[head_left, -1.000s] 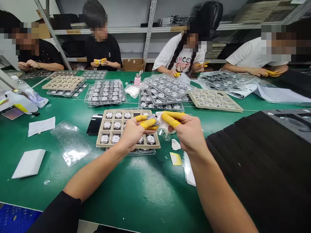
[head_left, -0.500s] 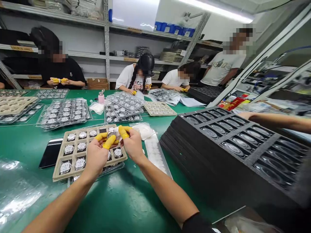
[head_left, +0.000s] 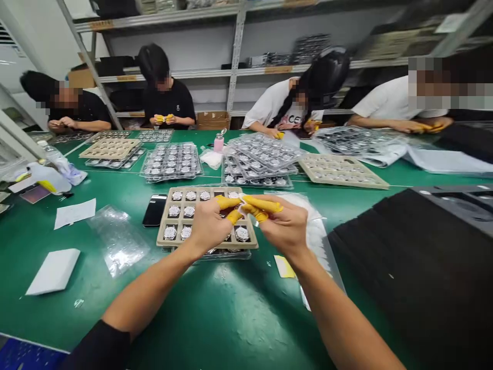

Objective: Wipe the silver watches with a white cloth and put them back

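You are seated at a green bench (head_left: 215,308), and your hands meet just above a beige tray (head_left: 165,239). Your left hand (head_left: 210,226) and your right hand (head_left: 287,226) both wear yellow finger cots (head_left: 265,204) on the thumbs and first fingers, probably to keep prints off the parts.

Each grip is narrow, with the fingertips of both hands pinched together on a small pale piece (head_left: 242,205). The cots hide most of it, so it is not clear what it is. It is held in the air over the far right part of the tray, perhaps so that it would land there if it slipped.

The tray holds round silver parts (head_left: 174,211) in rows of pockets, one part to a pocket. A dark phone (head_left: 154,210) lies flat just beside the tray on the left. Further left are a crumpled clear bag (head_left: 117,239) and a white pad (head_left: 54,271). A yellow slip (head_left: 284,267) lies near your right wrist. Black foam trays (head_left: 416,257) are stacked on the right, within reach.

Beyond your tray are stacks of clear blister trays (head_left: 171,162) and a small pink bottle (head_left: 219,141). Four other people sit along the far side of the bench, each with their hands at their own work.
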A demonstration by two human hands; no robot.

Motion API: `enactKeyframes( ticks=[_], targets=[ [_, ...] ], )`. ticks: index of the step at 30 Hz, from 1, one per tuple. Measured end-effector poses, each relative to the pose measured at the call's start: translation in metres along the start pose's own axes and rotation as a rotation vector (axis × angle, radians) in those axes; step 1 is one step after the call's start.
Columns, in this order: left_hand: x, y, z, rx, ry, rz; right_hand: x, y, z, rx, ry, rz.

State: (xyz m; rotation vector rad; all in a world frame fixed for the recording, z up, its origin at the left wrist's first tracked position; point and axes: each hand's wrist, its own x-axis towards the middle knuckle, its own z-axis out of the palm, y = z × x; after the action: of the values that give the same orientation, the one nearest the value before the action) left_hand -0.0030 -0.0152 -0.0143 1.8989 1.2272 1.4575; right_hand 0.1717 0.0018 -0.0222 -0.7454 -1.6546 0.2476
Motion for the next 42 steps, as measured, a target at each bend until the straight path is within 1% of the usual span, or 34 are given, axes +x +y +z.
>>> enactKeyframes(
  ticks=[2, 5, 7, 9, 12, 14, 18, 20, 22, 25, 29, 30, 32, 33, 36, 38, 40, 41, 42],
  targets=[
    [-0.001, -0.004, 0.008, -0.077, 0.015, -0.042, 0.002, 0.003, -0.003, -0.095, 0.002, -0.048],
    [-0.002, -0.011, 0.018, -0.225, 0.034, -0.109, 0.004, 0.003, -0.007, -0.203, 0.005, -0.056],
    [-0.002, -0.012, 0.02, -0.261, 0.058, -0.114, 0.003, 0.001, -0.007, -0.25, 0.022, -0.052],
    [-0.001, -0.011, 0.016, -0.194, 0.055, -0.086, 0.001, 0.0, -0.006, -0.235, 0.024, -0.069],
    [-0.003, -0.004, 0.01, -0.018, -0.015, -0.058, -0.004, 0.0, -0.002, -0.156, -0.037, -0.136],
    [-0.005, -0.001, 0.012, -0.042, -0.03, -0.097, -0.005, 0.0, 0.001, -0.152, -0.04, -0.144],
    [-0.008, -0.004, 0.026, -0.362, 0.037, -0.266, -0.005, 0.001, 0.003, -0.206, 0.039, -0.038],
    [-0.008, -0.007, 0.031, -0.476, 0.084, -0.351, -0.005, 0.001, 0.004, -0.219, 0.077, 0.018],
    [-0.005, -0.009, 0.032, -0.554, 0.137, -0.393, -0.005, 0.003, 0.005, -0.214, 0.105, 0.084],
    [0.001, -0.01, 0.028, -0.659, 0.178, -0.423, -0.005, 0.005, 0.007, -0.114, 0.068, 0.232],
    [0.007, -0.009, 0.026, -0.833, 0.186, -0.502, -0.002, 0.008, 0.009, 0.091, 0.006, 0.493],
    [0.008, -0.009, 0.026, -0.86, 0.188, -0.51, -0.002, 0.009, 0.01, 0.125, 0.002, 0.531],
    [0.008, -0.008, 0.025, -0.859, 0.164, -0.515, -0.001, 0.01, 0.009, 0.166, 0.005, 0.56],
    [0.008, -0.008, 0.024, -0.825, 0.13, -0.512, -0.001, 0.01, 0.009, 0.174, 0.015, 0.555],
    [0.008, -0.008, 0.019, -0.649, -0.031, -0.488, -0.002, 0.013, 0.005, 0.128, 0.027, 0.505],
    [0.009, -0.007, 0.015, -0.554, -0.086, -0.477, 0.0, 0.015, -0.001, -0.016, -0.043, 0.417],
    [0.013, -0.007, 0.01, -0.527, -0.057, -0.488, 0.004, 0.016, -0.01, -0.259, -0.121, 0.294],
    [0.015, -0.008, 0.007, -0.53, -0.018, -0.491, 0.007, 0.016, -0.015, -0.363, -0.126, 0.251],
    [0.018, -0.01, 0.002, -0.534, 0.024, -0.488, 0.011, 0.015, -0.021, -0.428, -0.095, 0.237]
  ],
)
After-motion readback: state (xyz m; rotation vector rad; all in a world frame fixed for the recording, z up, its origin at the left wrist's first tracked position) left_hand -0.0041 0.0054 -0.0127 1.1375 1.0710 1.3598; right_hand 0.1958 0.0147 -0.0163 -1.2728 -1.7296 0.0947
